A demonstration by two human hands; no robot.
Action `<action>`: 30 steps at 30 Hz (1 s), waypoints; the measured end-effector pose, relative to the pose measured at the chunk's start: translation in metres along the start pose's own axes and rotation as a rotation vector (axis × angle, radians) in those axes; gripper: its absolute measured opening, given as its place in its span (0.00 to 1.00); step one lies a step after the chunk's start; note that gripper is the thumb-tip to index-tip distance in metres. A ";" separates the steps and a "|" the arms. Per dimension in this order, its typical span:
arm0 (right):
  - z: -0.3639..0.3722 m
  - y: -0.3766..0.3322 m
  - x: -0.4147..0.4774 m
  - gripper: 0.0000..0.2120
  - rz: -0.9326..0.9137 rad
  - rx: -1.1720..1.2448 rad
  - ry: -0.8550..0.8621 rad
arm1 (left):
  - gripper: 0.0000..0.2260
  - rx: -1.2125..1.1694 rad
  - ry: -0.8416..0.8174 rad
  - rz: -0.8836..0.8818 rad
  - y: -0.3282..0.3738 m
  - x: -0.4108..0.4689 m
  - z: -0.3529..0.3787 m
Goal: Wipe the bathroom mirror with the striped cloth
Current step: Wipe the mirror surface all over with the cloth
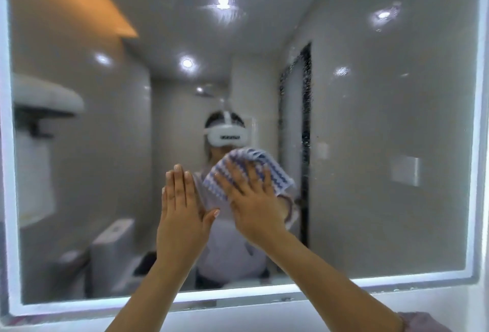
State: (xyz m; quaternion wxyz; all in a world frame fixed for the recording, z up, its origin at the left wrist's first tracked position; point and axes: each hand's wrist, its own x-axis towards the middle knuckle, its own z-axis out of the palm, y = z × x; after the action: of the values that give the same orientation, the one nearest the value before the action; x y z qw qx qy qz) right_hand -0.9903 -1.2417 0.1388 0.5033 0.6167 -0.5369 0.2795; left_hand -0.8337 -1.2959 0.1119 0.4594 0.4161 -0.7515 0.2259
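Open glass all round, one hand in the way

The mirror [370,146] is free toward its left, right and top edges. The flat left hand [182,215] stands just beside the striped cloth [276,172] under the right hand [251,202], barring a sweep toward the left edge.

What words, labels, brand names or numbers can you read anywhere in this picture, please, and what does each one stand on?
No text here can be read.
White headset, seen reflected in the mirror: a short dark marking on its front, too blurred to read.
Striped cloth: no lettering visible.
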 end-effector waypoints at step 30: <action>-0.008 0.005 0.032 0.23 -0.186 -0.013 -0.017 | 0.39 -0.016 0.031 -0.012 0.002 0.002 -0.002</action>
State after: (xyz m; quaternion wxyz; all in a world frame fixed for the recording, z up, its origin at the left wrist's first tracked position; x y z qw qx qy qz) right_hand -0.9851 -1.2458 0.1714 0.5265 0.6629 -0.4833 0.2231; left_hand -0.8347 -1.2945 0.1148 0.4757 0.4131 -0.7436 0.2236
